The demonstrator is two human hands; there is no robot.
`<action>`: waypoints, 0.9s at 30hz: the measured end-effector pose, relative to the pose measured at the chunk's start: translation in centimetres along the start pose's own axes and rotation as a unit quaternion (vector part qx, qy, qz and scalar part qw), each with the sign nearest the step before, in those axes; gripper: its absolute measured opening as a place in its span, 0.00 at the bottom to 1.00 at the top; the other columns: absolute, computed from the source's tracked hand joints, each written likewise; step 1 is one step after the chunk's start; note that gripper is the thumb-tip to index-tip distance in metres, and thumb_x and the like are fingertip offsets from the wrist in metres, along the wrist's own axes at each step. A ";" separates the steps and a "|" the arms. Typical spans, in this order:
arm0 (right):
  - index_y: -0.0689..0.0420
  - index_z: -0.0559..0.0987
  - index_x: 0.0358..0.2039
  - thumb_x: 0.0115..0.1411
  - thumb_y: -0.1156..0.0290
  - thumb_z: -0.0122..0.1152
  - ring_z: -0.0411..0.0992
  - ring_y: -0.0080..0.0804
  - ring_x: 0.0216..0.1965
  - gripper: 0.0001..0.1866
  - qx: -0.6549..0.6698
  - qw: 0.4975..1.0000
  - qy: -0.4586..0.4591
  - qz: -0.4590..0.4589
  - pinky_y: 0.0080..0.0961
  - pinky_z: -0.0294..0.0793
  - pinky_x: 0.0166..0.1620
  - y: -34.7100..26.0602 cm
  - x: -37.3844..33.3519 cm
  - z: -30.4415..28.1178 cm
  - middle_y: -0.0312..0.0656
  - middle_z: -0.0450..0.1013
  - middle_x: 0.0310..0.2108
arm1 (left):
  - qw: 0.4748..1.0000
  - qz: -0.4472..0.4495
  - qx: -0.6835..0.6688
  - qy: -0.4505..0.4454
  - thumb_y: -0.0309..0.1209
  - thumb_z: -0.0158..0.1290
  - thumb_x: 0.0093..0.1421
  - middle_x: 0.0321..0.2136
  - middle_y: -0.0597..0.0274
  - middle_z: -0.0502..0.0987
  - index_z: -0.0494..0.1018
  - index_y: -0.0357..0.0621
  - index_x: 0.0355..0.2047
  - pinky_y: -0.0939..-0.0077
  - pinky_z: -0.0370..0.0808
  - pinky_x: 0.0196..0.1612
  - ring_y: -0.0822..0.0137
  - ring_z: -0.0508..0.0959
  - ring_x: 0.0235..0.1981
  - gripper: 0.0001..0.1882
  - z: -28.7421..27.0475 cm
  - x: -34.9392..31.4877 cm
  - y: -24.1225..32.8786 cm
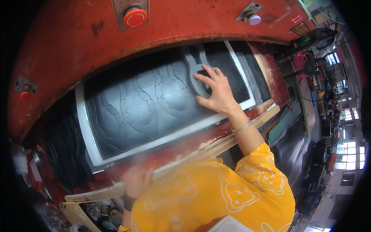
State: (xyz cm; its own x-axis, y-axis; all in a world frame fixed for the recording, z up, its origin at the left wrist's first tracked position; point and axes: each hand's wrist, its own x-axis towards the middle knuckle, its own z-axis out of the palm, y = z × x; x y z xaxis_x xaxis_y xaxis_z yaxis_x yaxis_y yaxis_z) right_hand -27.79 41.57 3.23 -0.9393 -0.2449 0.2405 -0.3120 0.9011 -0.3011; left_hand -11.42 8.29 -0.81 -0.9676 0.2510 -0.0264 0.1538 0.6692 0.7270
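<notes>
The right hand (219, 89) holds a grey die (191, 65) in a broad grip, thumb and fingers set apart on its frame. The die lies toward the right end of a black sheet (139, 104), just beside a row of curved outlines marked in that sheet. Under the sheet is a white board (89, 133), its pale border showing along the left, near and right sides. The left hand (136, 181) is blurred at the wooden strip (92, 194) along the near edge; whether it grips anything, I cannot tell. Dark layered pieces (63, 150) lie left of the board. Beyond the board stands a worn red machine body (77, 42), carrying a large red button (135, 17).
</notes>
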 end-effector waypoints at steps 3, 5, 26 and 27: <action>0.49 0.73 0.54 0.42 0.62 0.67 0.57 0.53 0.61 0.33 -0.027 0.999 0.006 -0.039 0.43 0.56 0.61 0.4 -0.4 0.0 0.49 0.60 0.60 | 0.999 -0.012 -0.033 0.031 0.26 0.59 0.49 0.18 0.52 0.68 0.71 0.36 0.18 0.63 0.67 0.26 0.51 0.72 0.23 0.09 0.8 -0.4 0.6; 0.53 0.71 0.55 0.46 0.61 0.67 0.53 0.53 0.63 0.33 0.055 0.990 0.129 -0.029 0.45 0.54 0.62 1.1 -0.2 -0.8 0.50 0.59 0.61 | 0.998 0.017 -0.002 0.057 0.25 0.59 0.49 0.20 0.52 0.70 0.71 0.37 0.20 0.64 0.68 0.27 0.52 0.72 0.25 0.07 1.3 -0.8 1.2; 0.66 0.74 0.47 0.62 0.69 0.54 0.69 0.39 0.49 0.16 0.129 0.986 -0.073 -0.080 0.33 0.65 0.55 1.7 -10.7 -2.0 0.48 0.70 0.49 | 0.975 0.004 0.065 0.213 0.41 0.54 0.56 0.25 0.58 0.76 0.75 0.44 0.22 0.59 0.73 0.37 0.54 0.77 0.33 0.14 -0.2 2.7 -0.3; 0.61 0.76 0.47 0.61 0.64 0.56 0.69 0.43 0.47 0.17 0.083 0.987 -0.089 -0.102 0.37 0.66 0.53 0.0 -11.6 -1.5 0.50 0.72 0.45 | 0.969 0.035 0.060 0.239 0.41 0.55 0.56 0.25 0.58 0.76 0.75 0.44 0.22 0.59 0.73 0.37 0.55 0.77 0.33 0.14 -0.5 2.3 -0.5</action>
State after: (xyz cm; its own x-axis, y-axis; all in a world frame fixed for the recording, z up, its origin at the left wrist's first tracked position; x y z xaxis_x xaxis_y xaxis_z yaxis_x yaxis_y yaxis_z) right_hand -16.72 44.97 1.77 -0.8598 -0.4880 0.1504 -0.5031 0.7592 -0.4129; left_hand -13.83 8.16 -0.86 -0.9318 -0.0353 0.3612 0.2158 0.7462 0.6298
